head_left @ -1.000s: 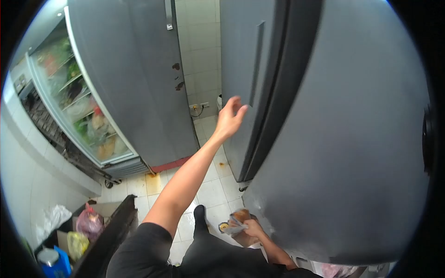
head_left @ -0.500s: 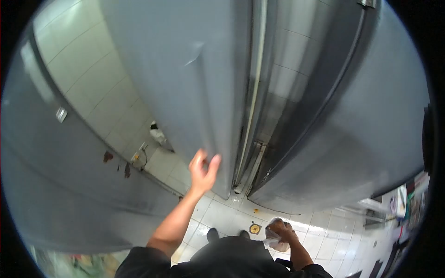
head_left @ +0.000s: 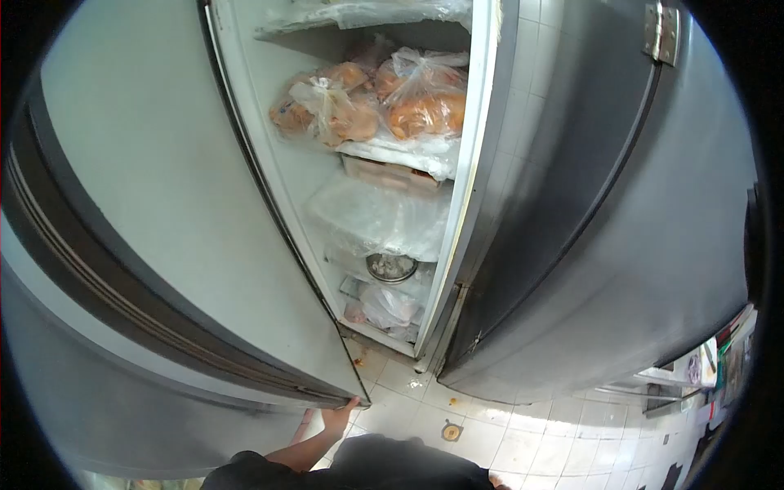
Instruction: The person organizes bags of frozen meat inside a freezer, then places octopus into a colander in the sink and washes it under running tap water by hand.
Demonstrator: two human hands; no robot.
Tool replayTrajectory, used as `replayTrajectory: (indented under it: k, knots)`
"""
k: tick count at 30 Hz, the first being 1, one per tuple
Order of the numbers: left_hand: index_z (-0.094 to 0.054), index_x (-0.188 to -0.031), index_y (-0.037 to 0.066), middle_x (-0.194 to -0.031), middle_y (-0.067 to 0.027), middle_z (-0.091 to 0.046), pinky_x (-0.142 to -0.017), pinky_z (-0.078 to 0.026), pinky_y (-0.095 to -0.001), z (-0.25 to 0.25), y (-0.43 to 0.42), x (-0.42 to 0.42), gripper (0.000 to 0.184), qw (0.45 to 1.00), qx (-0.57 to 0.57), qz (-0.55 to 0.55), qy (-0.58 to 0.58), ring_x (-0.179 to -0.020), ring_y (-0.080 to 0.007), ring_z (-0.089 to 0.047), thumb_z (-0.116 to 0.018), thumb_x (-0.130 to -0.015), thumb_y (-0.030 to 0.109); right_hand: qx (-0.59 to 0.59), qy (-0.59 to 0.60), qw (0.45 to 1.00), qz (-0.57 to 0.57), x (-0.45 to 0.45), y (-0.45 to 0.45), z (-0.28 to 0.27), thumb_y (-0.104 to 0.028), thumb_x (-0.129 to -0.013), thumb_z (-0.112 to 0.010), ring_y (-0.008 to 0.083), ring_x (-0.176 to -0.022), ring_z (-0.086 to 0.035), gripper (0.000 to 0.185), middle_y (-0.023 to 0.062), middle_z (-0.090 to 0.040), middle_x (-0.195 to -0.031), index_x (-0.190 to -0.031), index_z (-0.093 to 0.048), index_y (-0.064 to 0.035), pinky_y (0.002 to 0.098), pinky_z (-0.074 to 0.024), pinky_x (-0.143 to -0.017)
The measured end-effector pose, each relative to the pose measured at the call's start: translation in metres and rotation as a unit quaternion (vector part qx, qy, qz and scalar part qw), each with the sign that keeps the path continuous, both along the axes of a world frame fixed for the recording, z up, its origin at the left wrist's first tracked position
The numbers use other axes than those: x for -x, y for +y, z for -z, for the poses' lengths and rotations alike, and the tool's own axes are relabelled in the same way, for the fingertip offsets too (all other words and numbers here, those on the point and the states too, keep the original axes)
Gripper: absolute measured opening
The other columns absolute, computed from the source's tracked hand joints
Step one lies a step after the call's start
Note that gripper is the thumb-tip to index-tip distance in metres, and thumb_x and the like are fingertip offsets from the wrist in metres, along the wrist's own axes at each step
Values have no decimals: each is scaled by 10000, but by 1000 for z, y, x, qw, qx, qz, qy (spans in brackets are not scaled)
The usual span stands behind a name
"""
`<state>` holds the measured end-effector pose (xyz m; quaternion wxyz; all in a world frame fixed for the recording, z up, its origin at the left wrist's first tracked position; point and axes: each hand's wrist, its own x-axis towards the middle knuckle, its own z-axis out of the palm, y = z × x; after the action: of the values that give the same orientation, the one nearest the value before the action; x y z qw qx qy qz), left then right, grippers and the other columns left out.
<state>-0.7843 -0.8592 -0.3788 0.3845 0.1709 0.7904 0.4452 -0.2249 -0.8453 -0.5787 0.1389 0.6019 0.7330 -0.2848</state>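
Note:
My left hand (head_left: 336,416) grips the edge of a tall grey freezer door (head_left: 180,204), which stands open to the left. Inside the freezer, clear plastic bags of orange-brown food (head_left: 327,110) and a second such bag (head_left: 425,106) sit on a frosted upper shelf (head_left: 400,155). Under them are a pinkish flat tray (head_left: 392,173), a sheet of clear plastic (head_left: 376,212) and a round metal bowl (head_left: 392,267) with whitish contents. A white plastic bag (head_left: 390,304) lies at the bottom. Of my right side only a small brownish patch shows at the lower edge; its fingers are hidden.
Another grey steel door (head_left: 604,269) with a metal hinge (head_left: 661,34) stands close on the right. A floor drain (head_left: 451,430) sits in the white tiled floor (head_left: 523,437). Shelving with assorted items (head_left: 694,367) is at the far right.
The freezer door has swung open to the left, exposing the shelves. My left hand has moved down and now grips the door's edge. My right hand, holding a plastic bag earlier, has dropped almost out of view.

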Motion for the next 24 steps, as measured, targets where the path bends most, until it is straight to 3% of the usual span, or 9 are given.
replayTrajectory:
  k: [5, 7, 10, 13, 15, 17, 20, 21, 24]
  knots:
    - [-189, -1412, -62, -1335, -218, -444, -936, -438, -406, 48, -9, -6, 1075, 984, -76, -148, 65, -1214, -330, -454, -699, -733, 598, -29, -1, 1000, 12, 46, 7, -34, -426, -720, -628, 291, -870, -528, 291, 129, -574, -877, -884, -615, -185, 476, -439, -708]
    - [-246, -1404, 16, -1402, -214, -360, -941, -437, -469, 29, 16, -21, 970, 909, 117, -359, -176, -1242, -332, -417, -597, -775, 665, -42, -2, 999, 19, 61, 10, -45, -401, -710, -629, 294, -783, -556, 247, 132, -585, -792, -797, -638, -170, 467, -450, -650]
    - [-442, -1221, 122, -1177, -102, -478, -869, -446, -541, 25, 69, -27, 501, 835, 37, -383, -392, -1040, -295, -494, -529, -887, 487, -61, -15, 997, 32, 80, 15, -61, -365, -696, -630, 299, -653, -598, 223, 137, -602, -664, -666, -672, -147, 452, -467, -564]
    - [-581, -932, 108, -768, 0, -548, -702, -444, -293, -78, 174, -27, 72, 933, -258, -118, -223, -714, -102, -512, -551, -910, 170, -85, -25, 995, 34, 109, 48, -118, -340, -686, -631, 302, -567, -626, 243, 140, -613, -578, -579, -695, -132, 442, -478, -506]
    - [-598, -989, 33, -855, -26, -620, -697, -452, -265, -184, 240, -16, 174, 885, -460, -50, -56, -761, -107, -556, -592, -925, 195, -153, 32, 982, -104, 128, 66, -163, -331, -647, -641, 319, -592, -628, 217, 135, -619, -598, -591, -696, -128, 440, -485, -533]
    - [-617, -964, 20, -854, -32, -634, -728, -459, -257, -272, 293, 9, 206, 830, -550, 17, 97, -786, -103, -570, -591, -937, 222, -124, 42, 987, -97, 109, 73, -112, -335, -645, -639, 323, -595, -628, 218, 132, -626, -612, -590, -695, -131, 436, -488, -540]
    - [-628, -912, 1, -805, -58, -631, -683, -455, -245, -390, 370, 40, 142, 680, -661, -8, 318, -711, -115, -571, -630, -889, 142, -120, 44, 988, -81, 62, 66, -4, -339, -642, -635, 328, -601, -628, 219, 128, -637, -634, -588, -694, -136, 431, -491, -552]
    - [-626, -976, -1, -887, -53, -650, -772, -456, -278, -424, 382, 49, 208, 710, -628, 41, 317, -842, -137, -582, -623, -900, 193, -152, 57, 983, -81, 48, 59, 34, -341, -641, -634, 329, -603, -628, 219, 126, -641, -641, -587, -694, -137, 429, -492, -555]
    - [-589, -1144, 30, -1155, -141, -604, -931, -402, -410, -478, 445, 80, 401, 622, -496, -3, 605, -1110, -265, -535, -592, -896, 346, -70, 36, 993, -84, 78, 78, -12, -373, -661, -631, 322, -675, -627, 238, 125, -639, -711, -718, -666, -145, 439, -484, -602]
